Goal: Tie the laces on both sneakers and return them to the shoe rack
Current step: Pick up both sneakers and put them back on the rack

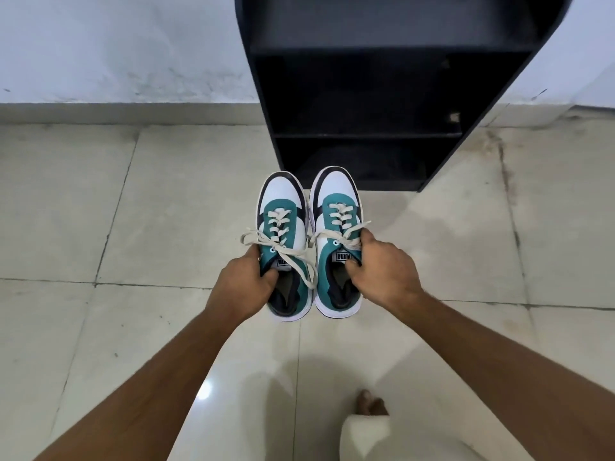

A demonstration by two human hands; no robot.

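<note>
Two tied sneakers, left hand point(244, 277) gripping left sneaker point(284, 247), right hand point(382, 271) gripping right sneaker point(336, 241), fingertips hidden inside collars.

Left arm: bare, stretched forward from the lower left, wrist nearly straight.
Left hand point(248, 281): knuckles up, fingers curled tight, thumb tucked inward, gripping a sneaker collar.
Right arm: bare, reaching in from the lower right, mirroring the left.
Right hand point(382, 267): back up, fingers hooked down and clenched, thumb inward, gripping the other sneaker.
Foot point(371, 402): bare toes showing below light trousers.
</note>
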